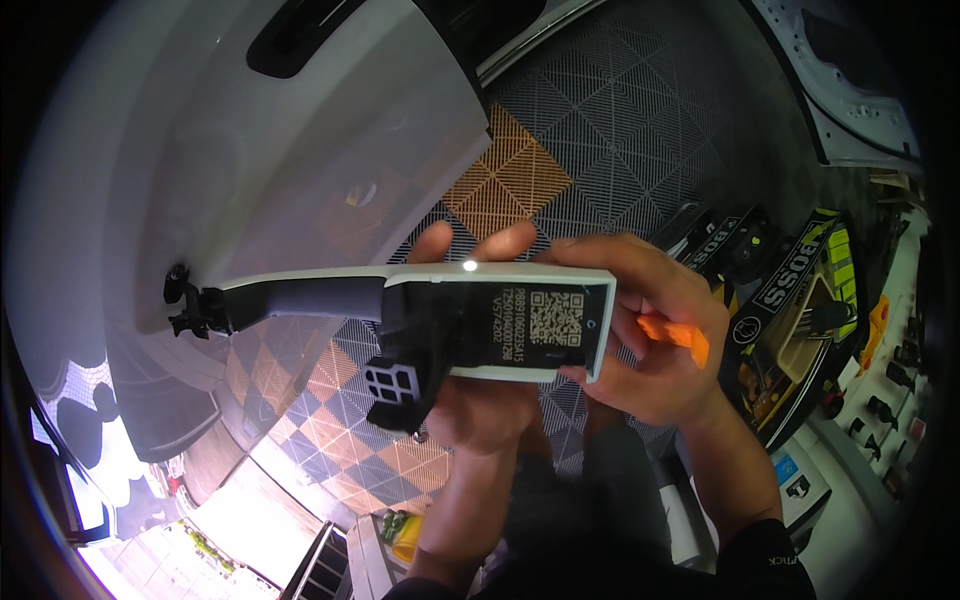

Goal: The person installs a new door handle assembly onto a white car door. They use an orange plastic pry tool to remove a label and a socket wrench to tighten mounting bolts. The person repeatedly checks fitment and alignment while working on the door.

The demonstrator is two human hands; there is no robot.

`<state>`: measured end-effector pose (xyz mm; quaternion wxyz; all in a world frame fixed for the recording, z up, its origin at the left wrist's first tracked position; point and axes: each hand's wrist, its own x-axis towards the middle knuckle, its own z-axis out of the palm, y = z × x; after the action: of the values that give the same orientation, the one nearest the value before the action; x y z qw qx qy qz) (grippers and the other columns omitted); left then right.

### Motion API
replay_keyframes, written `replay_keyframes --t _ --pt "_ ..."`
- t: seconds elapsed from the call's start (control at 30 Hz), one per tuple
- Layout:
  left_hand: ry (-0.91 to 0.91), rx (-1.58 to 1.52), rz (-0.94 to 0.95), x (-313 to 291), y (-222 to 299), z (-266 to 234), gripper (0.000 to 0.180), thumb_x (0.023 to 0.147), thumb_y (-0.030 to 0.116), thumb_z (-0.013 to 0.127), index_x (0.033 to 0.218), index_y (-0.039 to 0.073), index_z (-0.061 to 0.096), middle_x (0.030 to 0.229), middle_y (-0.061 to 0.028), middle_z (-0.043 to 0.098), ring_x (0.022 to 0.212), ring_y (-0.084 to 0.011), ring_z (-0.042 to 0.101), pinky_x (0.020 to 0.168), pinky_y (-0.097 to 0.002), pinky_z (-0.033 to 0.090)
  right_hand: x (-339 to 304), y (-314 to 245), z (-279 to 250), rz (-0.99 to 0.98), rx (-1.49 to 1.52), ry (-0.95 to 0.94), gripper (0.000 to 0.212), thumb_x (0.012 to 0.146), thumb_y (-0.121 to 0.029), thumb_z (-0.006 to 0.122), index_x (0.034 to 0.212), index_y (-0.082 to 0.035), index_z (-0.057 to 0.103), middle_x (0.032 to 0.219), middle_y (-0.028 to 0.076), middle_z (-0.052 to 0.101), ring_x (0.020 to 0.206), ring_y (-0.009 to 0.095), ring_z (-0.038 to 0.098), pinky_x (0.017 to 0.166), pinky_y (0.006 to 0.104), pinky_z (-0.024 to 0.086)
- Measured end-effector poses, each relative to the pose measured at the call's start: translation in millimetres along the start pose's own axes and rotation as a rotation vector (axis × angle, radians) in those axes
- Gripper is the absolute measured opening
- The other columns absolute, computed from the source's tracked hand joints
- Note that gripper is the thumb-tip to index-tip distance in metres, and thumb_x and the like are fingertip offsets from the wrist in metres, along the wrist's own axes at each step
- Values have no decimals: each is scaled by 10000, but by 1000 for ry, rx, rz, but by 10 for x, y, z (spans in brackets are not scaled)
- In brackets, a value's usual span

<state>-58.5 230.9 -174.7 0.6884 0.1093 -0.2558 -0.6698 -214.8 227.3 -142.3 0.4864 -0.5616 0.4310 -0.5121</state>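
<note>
A car door handle [430,272], white outside with a black inner side, lies across my two hands with its inner side up. It carries a black label [510,325] with a square code. Hooked black fittings [195,305] stick out at its left end, and a black bracket [398,385] hangs near its middle. My left hand [480,410] grips it from below, fingertips showing past the far edge. My right hand [685,300] closes round the right end and also holds a small orange piece [680,338] in its palm, partly hidden by fingers.
A pale car door panel [330,150] with a dark handle recess [295,50] stands at the left. Grey and orange slatted tiles [505,170] cover the floor. At the right lie a black-and-yellow tool bag [790,330] and a pale surface [860,480] bearing several small dark parts.
</note>
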Motion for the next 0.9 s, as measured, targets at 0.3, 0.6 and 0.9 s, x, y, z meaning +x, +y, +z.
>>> replay_keyframes --t 0.3,0.6,0.9 --pt "17 -3 -4 -18 7 28 898 989 681 562 1581 37 360 1482 -280 474 1314 -376 585 1045 -502 583 -7 -16 -14 -25 -34 -18 626 722 -110 807 1329 -15 684 830 6 617 569 32 458 506 208 335" --pt "69 -26 3 -42 -28 7 884 978 702 560 1531 29 412 1469 -273 484 1303 -361 594 1043 -473 589 -32 11 38 50 52 17 640 722 -58 809 1341 20 664 1009 64 715 581 8 471 508 174 346" --pt "154 31 62 -50 -60 17 827 990 679 520 1504 34 454 1435 -242 577 1291 -362 625 1055 -487 576 -12 -100 -64 159 -10 -99 715 762 -32 807 1405 126 539 1086 118 725 833 37 643 640 125 434"
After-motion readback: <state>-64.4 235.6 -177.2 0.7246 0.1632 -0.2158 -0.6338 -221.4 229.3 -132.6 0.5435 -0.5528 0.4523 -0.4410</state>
